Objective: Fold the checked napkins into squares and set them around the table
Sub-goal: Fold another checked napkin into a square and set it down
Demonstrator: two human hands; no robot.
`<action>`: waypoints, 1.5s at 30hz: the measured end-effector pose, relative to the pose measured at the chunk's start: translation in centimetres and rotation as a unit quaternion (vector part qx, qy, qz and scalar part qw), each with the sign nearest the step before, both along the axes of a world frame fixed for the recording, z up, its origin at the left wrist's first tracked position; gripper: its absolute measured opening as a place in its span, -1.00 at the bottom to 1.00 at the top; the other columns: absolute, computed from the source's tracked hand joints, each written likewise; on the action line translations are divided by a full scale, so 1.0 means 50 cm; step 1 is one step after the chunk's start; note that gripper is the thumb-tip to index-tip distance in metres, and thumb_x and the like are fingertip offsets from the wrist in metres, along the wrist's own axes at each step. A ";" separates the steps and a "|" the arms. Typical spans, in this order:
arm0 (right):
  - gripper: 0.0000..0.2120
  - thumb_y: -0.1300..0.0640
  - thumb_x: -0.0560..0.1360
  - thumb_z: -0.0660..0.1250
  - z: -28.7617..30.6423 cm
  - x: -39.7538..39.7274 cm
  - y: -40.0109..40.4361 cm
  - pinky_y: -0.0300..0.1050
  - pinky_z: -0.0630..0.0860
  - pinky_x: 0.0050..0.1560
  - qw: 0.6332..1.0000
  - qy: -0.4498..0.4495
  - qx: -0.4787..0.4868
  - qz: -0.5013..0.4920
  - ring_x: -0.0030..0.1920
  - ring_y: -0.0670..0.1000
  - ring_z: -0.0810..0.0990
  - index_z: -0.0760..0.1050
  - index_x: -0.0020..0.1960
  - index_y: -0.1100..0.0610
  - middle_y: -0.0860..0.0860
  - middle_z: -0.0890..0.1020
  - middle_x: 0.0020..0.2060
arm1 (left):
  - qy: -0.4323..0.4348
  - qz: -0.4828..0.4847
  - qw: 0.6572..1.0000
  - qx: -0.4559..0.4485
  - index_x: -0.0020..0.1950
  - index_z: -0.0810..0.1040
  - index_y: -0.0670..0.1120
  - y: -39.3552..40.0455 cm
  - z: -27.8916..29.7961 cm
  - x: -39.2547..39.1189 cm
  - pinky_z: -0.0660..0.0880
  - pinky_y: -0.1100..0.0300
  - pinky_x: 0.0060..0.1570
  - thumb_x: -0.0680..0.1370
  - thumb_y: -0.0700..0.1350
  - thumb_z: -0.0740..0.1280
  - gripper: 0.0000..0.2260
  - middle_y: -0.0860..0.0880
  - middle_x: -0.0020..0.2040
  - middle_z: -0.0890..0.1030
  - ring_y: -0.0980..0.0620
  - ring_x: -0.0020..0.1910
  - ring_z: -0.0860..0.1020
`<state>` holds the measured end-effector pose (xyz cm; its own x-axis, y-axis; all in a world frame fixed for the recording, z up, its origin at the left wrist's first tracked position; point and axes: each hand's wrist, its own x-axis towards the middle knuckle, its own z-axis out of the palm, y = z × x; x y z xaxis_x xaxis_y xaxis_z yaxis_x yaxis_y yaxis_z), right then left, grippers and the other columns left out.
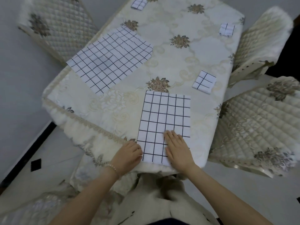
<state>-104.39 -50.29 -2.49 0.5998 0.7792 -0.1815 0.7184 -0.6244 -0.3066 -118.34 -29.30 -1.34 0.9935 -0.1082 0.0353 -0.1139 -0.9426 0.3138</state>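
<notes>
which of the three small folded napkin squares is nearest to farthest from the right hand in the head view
From the right hand:
1. near folded square, just beyond it on the right side.
2. right-edge folded square, farther up the right side.
3. far-end folded square, at the table's far end.

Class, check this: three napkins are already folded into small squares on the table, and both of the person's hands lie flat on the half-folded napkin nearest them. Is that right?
Not quite. The head view shows only the right hand flat on the near napkin; the left hand grips its left edge. Three small squares is right.
</notes>
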 end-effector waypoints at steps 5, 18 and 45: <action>-0.45 -0.04 0.59 -0.05 -0.017 -0.007 -0.007 0.00 -0.05 0.51 0.998 0.014 -0.045 0.033 0.49 0.09 0.20 0.16 0.51 0.17 0.07 0.26 0.48 | 0.061 -0.005 0.998 0.022 -0.10 0.53 -0.02 -0.005 -0.001 -0.029 0.30 0.26 0.02 0.41 -0.02 0.28 -0.86 0.04 -0.07 0.54 0.06 -0.07 0.48; -0.45 -0.09 0.60 0.07 0.039 -0.003 0.006 -0.16 -0.10 0.49 0.990 0.132 0.052 -0.016 0.53 -0.02 0.02 0.10 0.54 0.07 -0.01 0.16 0.52 | 0.075 0.091 0.992 -0.052 -0.18 0.56 -0.08 -0.012 0.028 -0.002 0.36 0.27 -0.19 0.47 -0.22 0.33 -0.94 0.01 -0.23 0.58 0.02 -0.26 0.55; -0.97 0.22 0.47 0.37 0.177 0.140 0.011 -0.12 0.43 -0.20 0.842 0.251 0.333 -0.342 -0.26 -0.07 0.51 0.57 -0.15 0.17 -0.01 0.62 -0.28 | 0.030 0.387 0.803 -0.452 0.06 0.54 -0.02 0.055 0.152 0.133 0.48 0.27 -0.06 0.46 -0.05 0.44 -0.79 0.01 -0.14 0.64 0.11 -0.10 0.58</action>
